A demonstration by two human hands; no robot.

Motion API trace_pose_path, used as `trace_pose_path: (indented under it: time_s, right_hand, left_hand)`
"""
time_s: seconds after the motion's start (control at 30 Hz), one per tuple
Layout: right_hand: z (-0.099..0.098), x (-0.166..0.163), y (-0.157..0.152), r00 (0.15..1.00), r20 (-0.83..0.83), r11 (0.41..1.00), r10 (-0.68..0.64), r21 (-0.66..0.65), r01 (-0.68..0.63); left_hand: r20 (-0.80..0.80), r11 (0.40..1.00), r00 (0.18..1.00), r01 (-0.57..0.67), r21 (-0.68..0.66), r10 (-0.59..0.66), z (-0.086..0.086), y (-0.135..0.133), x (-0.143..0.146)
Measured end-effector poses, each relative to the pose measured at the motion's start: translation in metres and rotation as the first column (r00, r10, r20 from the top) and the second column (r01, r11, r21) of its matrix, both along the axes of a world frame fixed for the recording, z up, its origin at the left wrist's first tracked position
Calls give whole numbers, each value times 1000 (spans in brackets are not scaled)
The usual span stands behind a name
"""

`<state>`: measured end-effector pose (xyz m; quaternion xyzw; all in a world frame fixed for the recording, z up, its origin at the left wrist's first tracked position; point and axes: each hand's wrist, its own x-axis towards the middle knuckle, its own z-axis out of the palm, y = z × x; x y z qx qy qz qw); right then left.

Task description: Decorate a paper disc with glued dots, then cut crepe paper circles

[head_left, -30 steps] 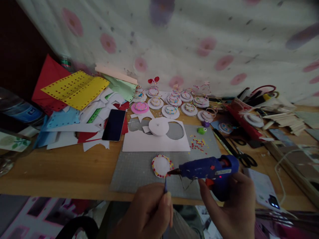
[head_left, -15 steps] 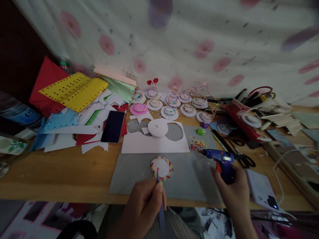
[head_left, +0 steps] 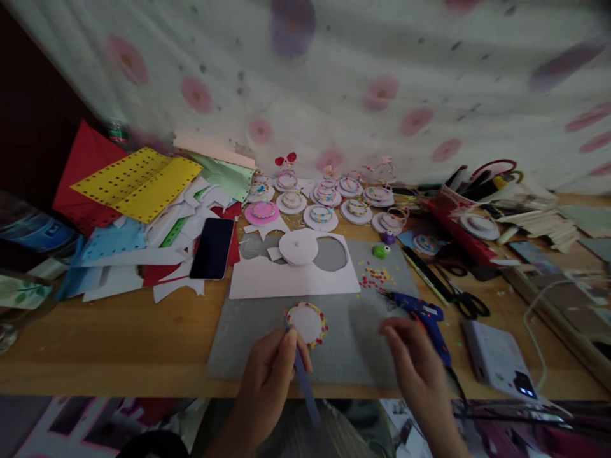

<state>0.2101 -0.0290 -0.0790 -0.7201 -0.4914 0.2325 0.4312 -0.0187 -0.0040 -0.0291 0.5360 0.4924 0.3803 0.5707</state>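
My left hand (head_left: pixel 274 369) is closed on slim blue-purple tweezers (head_left: pixel 306 388), their tip at the left rim of a small white disc (head_left: pixel 305 323). Red and yellow bits ring the disc's edge, and it lies flat on the grey mat (head_left: pixel 248 337). My right hand (head_left: pixel 415 356) is over the mat's right side, fingers loosely curved and no object visible in them. Just beyond it, a blue hot glue gun (head_left: pixel 424 315) lies on its side, nozzle pointing left. Loose red and yellow bits (head_left: pixel 375 277) are scattered near the nozzle.
Behind the mat are a cut white sheet (head_left: pixel 291 283), a stacked white disc piece (head_left: pixel 298 247) and several decorated discs (head_left: pixel 321 217). A phone (head_left: pixel 212 248) and paper scraps (head_left: pixel 119 254) lie left. Scissors (head_left: pixel 470 304) and a white power bank (head_left: pixel 499 359) are right.
My right hand has let go of the glue gun, which now lies on the table, and has moved left. The tweezers' tip has shifted from inside the disc to its left rim.
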Motion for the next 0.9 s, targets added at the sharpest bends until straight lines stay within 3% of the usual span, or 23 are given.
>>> trace_pose_path:
  time_s: [0.03, 0.07, 0.1, 0.17, 0.2, 0.27, 0.4, 0.47, 0.57, 0.73, 0.83, 0.9]
  right_hand:
    - [5, -16, -3, 941, -285, 975, 180, -75, -209]
    - [10, -32, -7, 785, -554, 922, 275, -78, -378]
    - [13, -47, -10, 589, -753, 882, 292, -25, -470]
    - [18, -72, -16, 210, -957, 829, 198, 50, -556]
    - [20, -81, -17, 58, -990, 807, 130, 71, -586]
    - [23, -90, -17, -160, -987, 791, -5, 94, -605]
    - [30, -89, -9, -483, -865, 766, -135, 218, -605]
    - [32, -87, -6, -573, -804, 739, -158, 289, -608]
    - [35, -88, -5, -623, -766, 725, -158, 339, -600]
    - [35, -90, -7, -648, -747, 800, -148, 295, -522]
    - [34, -84, -4, -597, -792, 847, -127, 226, -481]
    - [35, -75, 1, -481, -874, 894, -74, 156, -420]
  left_hand:
    - [9, 1000, 1000, -13, 20, 13, 1, 1, 2]
    - [19, 998, 999, -27, 50, 26, 2, 2, 4]
    - [27, 996, 999, -30, 80, 28, 3, 2, 6]
    - [52, 993, 999, -20, 119, 14, 5, 3, 9]
    - [71, 992, 997, -10, 125, 1, 6, 3, 10]
    - [104, 991, 994, 14, 130, -27, 10, 3, 10]
    - [116, 981, 988, 82, 174, -103, 13, 1, 9]
    - [113, 976, 983, 122, 180, -144, 12, 0, 9]
    - [104, 960, 976, 164, 229, -191, 10, -2, 9]
    - [138, 944, 961, 199, 263, -241, 9, -1, 11]
    - [87, 948, 969, 206, 241, -232, 6, -1, 11]
    - [44, 959, 982, 171, 227, -186, 1, -4, 7]
